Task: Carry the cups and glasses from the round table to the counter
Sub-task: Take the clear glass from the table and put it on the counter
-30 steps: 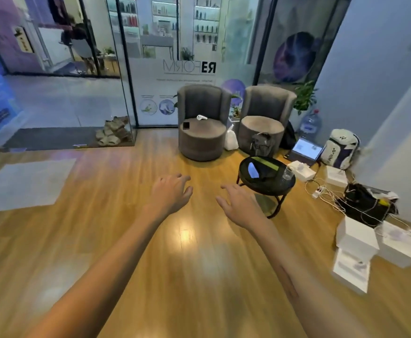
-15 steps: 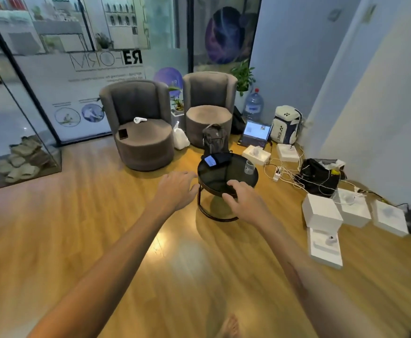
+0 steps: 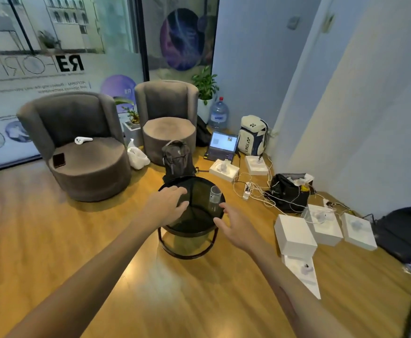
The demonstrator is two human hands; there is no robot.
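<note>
A low round table (image 3: 199, 228) with a dark glass top and black metal frame stands on the wooden floor in the middle of the view. One clear glass (image 3: 215, 194) stands upright near the table's far right rim. My left hand (image 3: 169, 203) hovers over the table's left part, fingers relaxed and spread, holding nothing. My right hand (image 3: 233, 226) reaches in at the table's near right edge, just below the glass, fingers spread and empty. No counter is in view.
Two grey armchairs (image 3: 82, 152) (image 3: 169, 123) and a dark backpack (image 3: 177, 156) stand behind the table. To its right lie white boxes (image 3: 294, 234), tangled cables with a power strip (image 3: 247, 191), a laptop (image 3: 222, 145), bags and a water jug (image 3: 218, 113). Walls close the right side.
The view has moved closer to the round table, which now lies under both hands. My hands reached forward over the tabletop, the right one nearing the glass.
</note>
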